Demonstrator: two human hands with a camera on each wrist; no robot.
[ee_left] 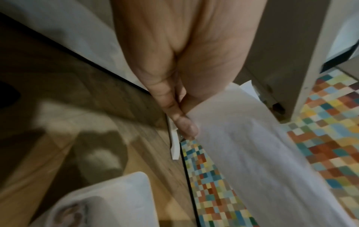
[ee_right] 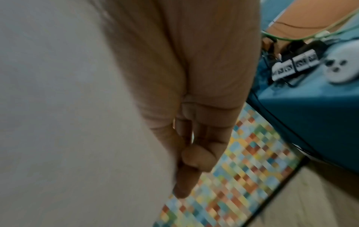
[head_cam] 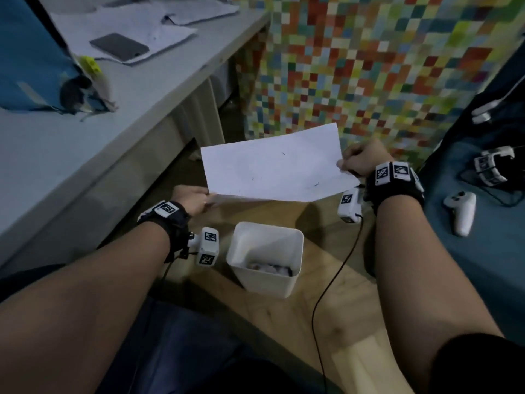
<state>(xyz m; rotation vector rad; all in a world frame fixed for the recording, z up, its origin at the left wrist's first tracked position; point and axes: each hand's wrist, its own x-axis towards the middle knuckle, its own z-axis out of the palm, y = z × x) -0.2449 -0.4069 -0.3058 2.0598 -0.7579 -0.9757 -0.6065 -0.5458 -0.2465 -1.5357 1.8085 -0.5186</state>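
In the head view both hands have hold of one sheet of white paper (head_cam: 272, 166). The left hand (head_cam: 191, 199) pinches its lower left corner, and the right hand (head_cam: 362, 160) pinches the middle of its right edge with curled fingers. The sheet hangs in the air at the centre of the frame, nearly flat and tilted, with its right end higher. Just below it a white waste bin (head_cam: 264, 282) stands on the wooden floor with crumpled scraps (head_cam: 271, 270) at its bottom. A grey desk (head_cam: 113, 115) fills the upper left and bears a dark phone (head_cam: 119, 46) lying on loose papers. A chequered many-coloured rug (head_cam: 369, 66) covers the upper right. A white game controller (head_cam: 461, 211) lies on a blue surface at the right edge.

In the left wrist view the left hand (ee_left: 174, 61) reaches down from the top. Its thumb (ee_left: 184, 126) presses the paper (ee_left: 242, 145) against the fingers behind it, and the sheet runs off to the lower right. The bin's rim (ee_left: 136, 181) shows blurred at the lower left.

In the right wrist view the right hand (ee_right: 194, 76) lies against the paper (ee_right: 68, 107), which fills the left half. The fingers are close together and one tip is bent inward. The controller (ee_right: 338, 69) sits at the upper right.
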